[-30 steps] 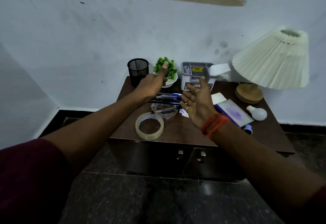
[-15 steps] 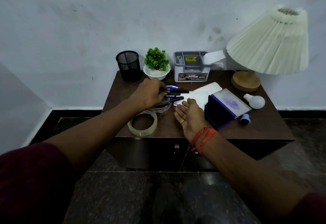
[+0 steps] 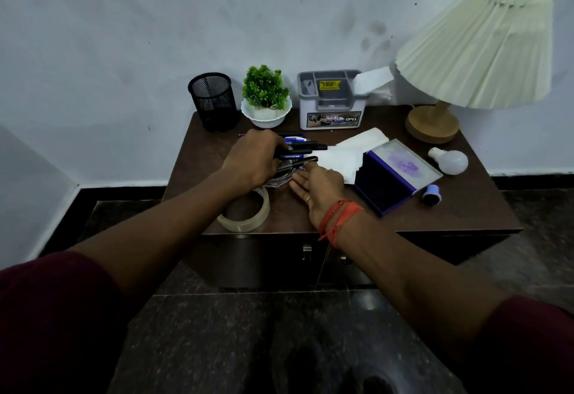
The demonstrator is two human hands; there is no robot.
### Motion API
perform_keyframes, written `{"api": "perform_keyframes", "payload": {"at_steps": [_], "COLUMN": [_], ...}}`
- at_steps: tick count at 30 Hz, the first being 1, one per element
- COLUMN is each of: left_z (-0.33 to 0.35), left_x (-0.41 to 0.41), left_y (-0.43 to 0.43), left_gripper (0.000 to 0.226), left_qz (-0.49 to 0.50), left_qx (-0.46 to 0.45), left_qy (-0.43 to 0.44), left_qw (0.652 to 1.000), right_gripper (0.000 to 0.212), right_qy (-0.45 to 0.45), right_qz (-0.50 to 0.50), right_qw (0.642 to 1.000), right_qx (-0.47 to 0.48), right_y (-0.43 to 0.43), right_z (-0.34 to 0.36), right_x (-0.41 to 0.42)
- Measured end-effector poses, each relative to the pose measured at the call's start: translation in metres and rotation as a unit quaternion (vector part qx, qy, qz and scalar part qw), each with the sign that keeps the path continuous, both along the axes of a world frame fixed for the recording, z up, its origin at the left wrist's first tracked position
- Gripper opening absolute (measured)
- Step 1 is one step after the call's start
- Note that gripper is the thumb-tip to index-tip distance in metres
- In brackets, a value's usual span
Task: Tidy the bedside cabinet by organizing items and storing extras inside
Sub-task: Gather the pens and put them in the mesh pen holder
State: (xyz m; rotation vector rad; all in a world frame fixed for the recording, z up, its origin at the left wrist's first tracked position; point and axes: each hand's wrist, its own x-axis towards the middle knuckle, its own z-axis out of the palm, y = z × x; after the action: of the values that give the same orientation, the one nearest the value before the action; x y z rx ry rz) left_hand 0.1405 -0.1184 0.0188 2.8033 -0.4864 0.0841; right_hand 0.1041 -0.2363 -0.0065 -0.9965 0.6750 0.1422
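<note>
Dark brown wood is topping the bedside cabinet (image 3: 466, 207), which is carrying one black mesh pen cup (image 3: 214, 100), one potted plant (image 3: 265, 95), one grey organiser (image 3: 330, 102), one pleated lamp (image 3: 475, 49), one white bulb (image 3: 450, 161), one purple box (image 3: 385, 182), one tape roll (image 3: 245, 212) and some white paper (image 3: 341, 157). At least four pens (image 3: 306, 147) are lying bunched mid-top, pointing right; the left hand (image 3: 254, 157) is hiding the exact count, its fingers curling over their left ends and gripping them. The right hand (image 3: 316, 182) is lying flat with its fingers straight, just in front of the pens, fingertips beside the nearest one's tip.
</note>
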Motion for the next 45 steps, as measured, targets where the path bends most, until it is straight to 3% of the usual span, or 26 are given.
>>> {"api": "perform_keyframes", "payload": {"at_steps": [5,15,30,40,45], "left_z": [-0.004,-0.005,0.003,0.010,0.015], "left_x": [0.001,-0.002,-0.011,-0.013,-0.011], "left_y": [0.000,0.001,0.008,0.022,0.039], "left_gripper": [0.041,0.036,0.031,0.029,0.029], "left_qz": [0.000,-0.009,0.029,0.101,0.129], "left_qx": [-0.006,-0.065,-0.168,-0.282,-0.376], "left_qy": [-0.005,0.006,0.075,0.101,0.118], "left_qw": [1.000,0.998,0.982,0.949,0.910], "right_gripper": [0.005,0.016,0.003,0.007,0.022], "right_qy": [-0.005,-0.007,-0.004,-0.025,-0.045], "right_qz": [0.006,0.003,0.000,0.032,0.073], "right_qw": [0.999,0.998,0.998,0.995,0.989], "right_qx": [-0.050,-0.056,-0.060,-0.087,-0.117], "right_y": [0.002,0.000,0.006,0.018,0.033], "right_z": [-0.005,-0.002,0.005,0.027,0.042], "right_x": [0.004,0.007,0.008,0.010,0.016]}}
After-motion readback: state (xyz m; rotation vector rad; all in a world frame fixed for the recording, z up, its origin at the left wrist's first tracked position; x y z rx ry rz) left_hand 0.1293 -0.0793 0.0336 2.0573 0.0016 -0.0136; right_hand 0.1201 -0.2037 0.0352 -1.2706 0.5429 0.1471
